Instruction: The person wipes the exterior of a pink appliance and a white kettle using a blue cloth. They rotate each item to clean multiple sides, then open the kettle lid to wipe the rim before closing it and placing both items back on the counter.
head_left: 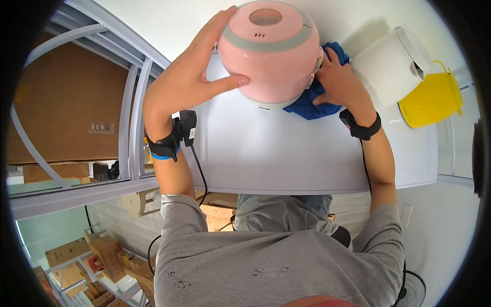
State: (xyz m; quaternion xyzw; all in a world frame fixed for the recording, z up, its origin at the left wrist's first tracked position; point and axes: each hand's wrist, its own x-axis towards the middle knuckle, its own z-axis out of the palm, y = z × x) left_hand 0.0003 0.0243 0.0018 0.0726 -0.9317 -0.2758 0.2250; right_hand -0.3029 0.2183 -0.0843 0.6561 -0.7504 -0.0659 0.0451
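Observation:
A rounded pink rice cooker (271, 64) with a grey band and a small round window in its lid stands at the far middle of the white table. My left hand (197, 74) grips its left side, thumb across the front and fingers reaching up toward the lid. Beside its right side, my right hand (340, 82) holds a crumpled blue cloth (309, 106). That hand's fingers bend over the cloth close to the cooker's side knobs. Part of the cloth is hidden behind the hand and the cooker.
To the right are a white lidded bin (386, 69) and a yellow container (429, 102), both near the wall. A grey metal rack (134, 117) with a large cardboard box (66, 102) stands left of the table (276, 153). Black cables (202, 176) hang from both wrist straps.

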